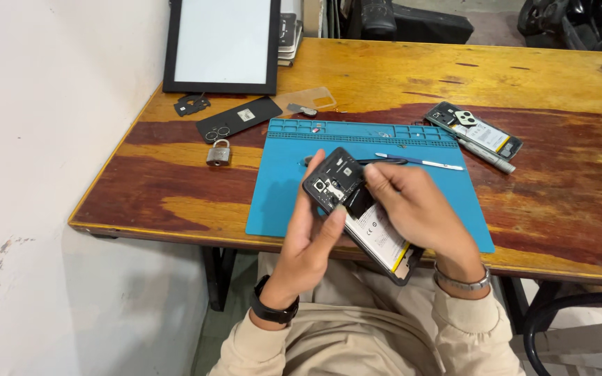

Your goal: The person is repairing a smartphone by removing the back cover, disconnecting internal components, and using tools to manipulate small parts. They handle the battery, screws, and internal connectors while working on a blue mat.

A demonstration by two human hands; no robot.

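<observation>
- Two hands are sharing one opened phone [360,212], held in the air over the near edge of the blue work mat [280,202], its back cover off and the battery label and black inner frame facing up.
- The left hand [308,240] is cradling the phone from below and from its left side, fingers wrapped round the top end and the thumb lying across the frame; it is closed on the phone.
- The right hand [419,209] is coming over from the other side, its fingertips pressing down at the upper middle of the phone, just beside the left thumb. Whether they are pinching a small part or only pushing on the frame I cannot tell.
- Judging from this, the work is going best if the left hand is keeping the phone level and steady, so that only the right fingertips are moving.
- Light, even pressure seems wise, since the exposed battery just below the fingertips should not be bent or pricked.
- Beyond the grip, a thin blue-handled tool [419,162] is lying on the mat within reach.
- Farther out to the right, a second opened phone [475,129] is resting on the wooden table [559,188].
</observation>
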